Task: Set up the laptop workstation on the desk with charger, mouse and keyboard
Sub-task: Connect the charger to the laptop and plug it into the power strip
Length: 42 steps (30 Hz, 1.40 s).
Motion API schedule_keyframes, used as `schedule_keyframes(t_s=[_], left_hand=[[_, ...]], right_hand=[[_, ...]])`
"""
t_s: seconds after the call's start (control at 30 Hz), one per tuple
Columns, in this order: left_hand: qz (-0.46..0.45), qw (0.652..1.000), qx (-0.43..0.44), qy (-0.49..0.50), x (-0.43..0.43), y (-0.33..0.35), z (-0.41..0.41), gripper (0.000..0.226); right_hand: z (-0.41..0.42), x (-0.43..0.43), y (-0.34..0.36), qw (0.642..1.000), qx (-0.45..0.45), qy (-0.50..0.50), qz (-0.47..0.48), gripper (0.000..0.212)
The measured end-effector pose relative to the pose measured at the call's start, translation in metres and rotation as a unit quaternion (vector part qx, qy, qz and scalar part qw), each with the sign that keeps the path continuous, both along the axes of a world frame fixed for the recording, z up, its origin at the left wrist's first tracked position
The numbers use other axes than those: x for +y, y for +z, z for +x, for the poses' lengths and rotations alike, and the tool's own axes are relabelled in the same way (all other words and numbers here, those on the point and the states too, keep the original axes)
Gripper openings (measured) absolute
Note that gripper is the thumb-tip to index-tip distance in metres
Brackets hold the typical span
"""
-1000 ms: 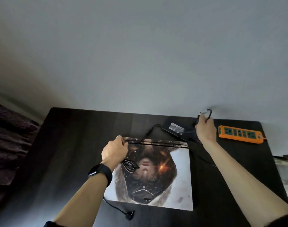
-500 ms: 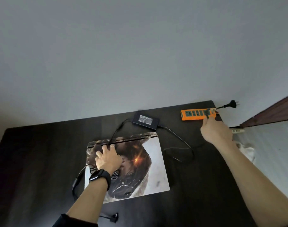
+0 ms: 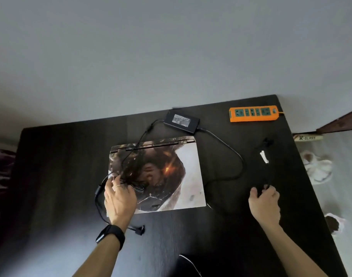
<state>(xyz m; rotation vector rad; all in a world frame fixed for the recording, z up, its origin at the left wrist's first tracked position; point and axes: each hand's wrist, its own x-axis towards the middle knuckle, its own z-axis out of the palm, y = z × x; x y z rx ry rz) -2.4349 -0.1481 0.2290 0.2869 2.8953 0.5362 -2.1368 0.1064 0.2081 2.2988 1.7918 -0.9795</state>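
A: Your right hand sits to the right of the laptop, with its fingers curled round the mains cord short of the plug. I reckon you grip it there so the plug stands free to aim at the orange power strip, beyond the laptop's far right corner.

B: Your left hand lies on the laptop's near left corner, fingers loosely spread over the bunched lead and clasping nothing. You are likely pinning the lid and the slack so nothing slides when the cord is drawn.

A: The laptop lies shut in the middle of the worktop. The charger brick is just beyond its hinge edge.

B: Your count is one laptop, one brick, one power strip, one plug, and one small connector lying loose just off the laptop's near edge. No mouse or keyboard shows, so I judge you are on the charger step.
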Motion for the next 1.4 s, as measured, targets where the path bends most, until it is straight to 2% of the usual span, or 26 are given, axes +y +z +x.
schedule_keyframes(t_s=[0.1, 0.2, 0.33, 0.47, 0.57, 0.63, 0.73, 0.83, 0.9, 1.0, 1.1, 1.23, 1.33, 1.4], left_hand=[[-0.01, 0.996, -0.045, 0.081, -0.039, -0.006, 0.01, 0.053], [-0.022, 0.984, -0.101, 0.147, -0.066, -0.015, 0.025, 0.056], [0.031, 0.957, -0.145, 0.249, -0.075, -0.022, 0.042, 0.049], [0.062, 0.939, -0.206, 0.269, -0.085, -0.034, 0.054, 0.06], [0.053, 0.914, -0.273, 0.297, -0.094, -0.038, 0.063, 0.074], [0.047, 0.903, -0.305, 0.299, -0.103, -0.036, 0.065, 0.068], [0.055, 0.91, -0.325, 0.252, -0.123, -0.036, 0.06, 0.035], [0.086, 0.913, -0.32, 0.238, -0.139, -0.039, 0.052, 0.019], [0.147, 0.904, -0.321, 0.241, -0.148, -0.036, 0.048, 0.012], [0.231, 0.907, -0.289, 0.2, -0.162, -0.023, 0.037, 0.01], [0.259, 0.919, -0.26, 0.147, -0.165, 0.006, 0.012, 0.024], [0.169, 0.958, -0.23, -0.004, -0.144, 0.037, -0.029, 0.033], [0.052, 0.967, -0.217, -0.126, -0.125, 0.045, -0.049, 0.038], [0.0, 0.965, -0.186, -0.183, -0.113, 0.047, -0.057, 0.04]], right_hand=[[-0.003, -0.037, 0.0, 0.998, 0.026, 0.024, 0.056, 0.091], [-0.009, -0.073, 0.002, 0.99, 0.05, 0.088, 0.095, 0.104], [-0.037, -0.124, 0.008, 0.952, 0.08, 0.279, 0.095, 0.081], [-0.071, -0.171, 0.009, 0.881, 0.087, 0.457, 0.085, 0.057], [-0.09, -0.191, 0.005, 0.835, 0.063, 0.539, 0.09, 0.053], [-0.102, -0.202, 0.004, 0.815, 0.038, 0.571, 0.089, 0.055], [-0.113, -0.216, 0.002, 0.806, 0.015, 0.585, 0.093, 0.058], [-0.115, -0.219, 0.001, 0.808, 0.003, 0.582, 0.09, 0.059], [-0.114, -0.217, 0.003, 0.805, -0.007, 0.589, 0.075, 0.059], [-0.124, -0.215, 0.008, 0.818, 0.007, 0.574, 0.045, 0.055], [-0.151, -0.221, 0.023, 0.815, 0.066, 0.574, 0.045, 0.054], [-0.2, -0.225, 0.048, 0.809, 0.133, 0.565, 0.086, 0.054], [-0.224, -0.219, 0.053, 0.768, 0.092, 0.629, 0.074, 0.049], [-0.234, -0.215, 0.051, 0.746, 0.05, 0.664, 0.004, 0.049]])
